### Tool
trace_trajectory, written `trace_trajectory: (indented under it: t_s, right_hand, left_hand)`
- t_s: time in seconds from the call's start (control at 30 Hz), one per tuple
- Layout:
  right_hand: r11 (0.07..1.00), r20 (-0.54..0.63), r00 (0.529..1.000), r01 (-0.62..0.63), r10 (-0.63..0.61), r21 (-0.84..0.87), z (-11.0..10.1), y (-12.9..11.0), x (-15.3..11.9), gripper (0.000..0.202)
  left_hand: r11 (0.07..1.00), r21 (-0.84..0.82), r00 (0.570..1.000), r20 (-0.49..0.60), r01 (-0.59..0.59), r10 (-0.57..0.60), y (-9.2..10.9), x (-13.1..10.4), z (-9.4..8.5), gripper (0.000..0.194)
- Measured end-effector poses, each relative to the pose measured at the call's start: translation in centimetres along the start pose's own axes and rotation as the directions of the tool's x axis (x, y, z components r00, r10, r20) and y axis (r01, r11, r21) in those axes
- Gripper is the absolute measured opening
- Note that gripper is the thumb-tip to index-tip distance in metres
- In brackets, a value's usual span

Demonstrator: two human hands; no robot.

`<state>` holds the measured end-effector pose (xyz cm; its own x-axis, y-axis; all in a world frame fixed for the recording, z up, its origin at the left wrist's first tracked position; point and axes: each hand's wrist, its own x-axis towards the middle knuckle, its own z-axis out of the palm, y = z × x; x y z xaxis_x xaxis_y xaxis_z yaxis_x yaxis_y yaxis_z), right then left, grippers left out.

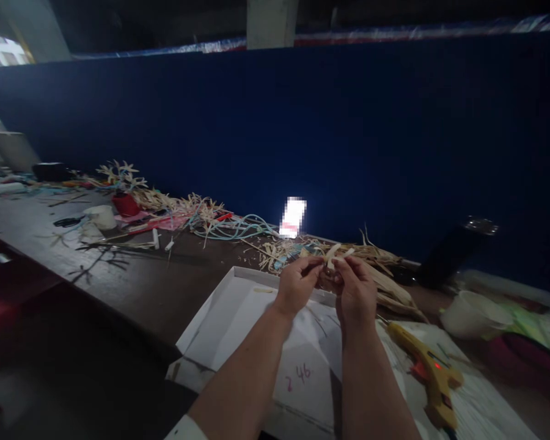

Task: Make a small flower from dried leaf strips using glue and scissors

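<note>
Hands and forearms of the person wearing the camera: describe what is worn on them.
The left hand and right hand are ungloved, both forearms bare. What looks like a white sleeve edge shows on the left arm; no right sleeve is in view.

The pale strip [332,254] is partly hidden by the left hand [297,286] and right hand [358,288], the white box [250,313] by the forearms [245,376]. The bright far screen [293,216] is blurred into blocks, and the marks on the paper [481,391] at right cannot be read. The left sleeve [186,429] is cut off by the bottom edge.
</note>
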<state>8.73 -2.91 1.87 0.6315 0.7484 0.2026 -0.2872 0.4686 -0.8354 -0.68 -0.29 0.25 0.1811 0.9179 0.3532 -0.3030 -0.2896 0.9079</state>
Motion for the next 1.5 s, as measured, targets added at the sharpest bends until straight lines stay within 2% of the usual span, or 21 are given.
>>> trace_trajectory:
  t_s: [0.23, 0.4, 0.57, 1.07, 1.17, 1.33, 1.5]
  right_hand:
    - [0.998, -0.010, 0.999, -0.045, 0.045, 0.044, -0.15, 0.19, 0.29, 0.031]
    - [0.998, 0.007, 0.999, -0.041, 0.041, 0.040, -0.08, 0.07, 0.15, 0.028]
    - [0.999, 0.022, 0.999, -0.034, 0.034, 0.022, -0.25, 0.21, 0.12, 0.028]
    - [0.997, 0.024, 0.998, -0.060, 0.059, 0.051, -0.19, 0.36, 0.17, 0.031]
    - [0.998, 0.020, 0.998, -0.055, 0.054, 0.037, -0.22, 0.44, 0.20, 0.031]
    - [0.996, 0.022, 0.997, -0.070, 0.069, 0.058, -0.21, 0.28, 0.13, 0.029]
    - [0.994, 0.035, 0.996, -0.086, 0.084, 0.069, -0.24, -0.01, 0.09, 0.028]
  left_hand:
    - [0.997, -0.069, 0.999, 0.006, 0.034, -0.033, 0.04, 0.14, 0.04, 0.024]
    - [0.996, -0.055, 0.998, 0.022, 0.063, -0.062, 0.31, 0.18, 0.03, 0.023]
    - [0.999, -0.017, 0.999, 0.012, 0.039, -0.039, 0.64, 0.00, 0.03, 0.024]
    - [0.995, -0.070, 0.996, 0.045, 0.074, -0.071, 0.50, -0.03, -0.04, 0.030]
    - [1.000, -0.005, 0.999, 0.039, 0.030, -0.030, 0.60, -0.07, -0.19, 0.028]
    - [0.974, 0.146, 0.985, 0.030, -0.172, 0.169, 0.55, 0.05, -0.46, 0.019]
    - [0.959, 0.168, 0.973, 0.030, -0.230, 0.228, 0.62, -0.02, -0.40, 0.015]
